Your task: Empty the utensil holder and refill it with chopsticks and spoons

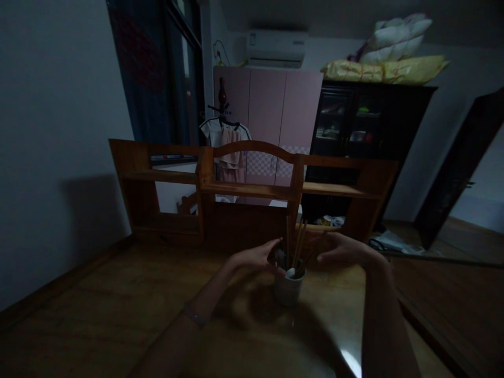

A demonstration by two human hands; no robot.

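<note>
A pale cup [289, 287] stands on the wooden desk [118, 310], with several chopsticks [295, 242] and a white spoon [290, 272] sticking out of it. My left hand [255, 258] reaches to the cup's left rim, fingers curled near the chopsticks. My right hand [342, 249] hovers at the cup's right, fingers bent toward the sticks. The room is dim, so I cannot make out whether either hand grips a chopstick.
A wooden shelf unit [252, 189] stands along the desk's far edge. Behind it are a pink wardrobe [275, 115], a dark glass cabinet [362, 126] with bedding on top, hanging clothes [228, 142] and an open door [460, 168] at right.
</note>
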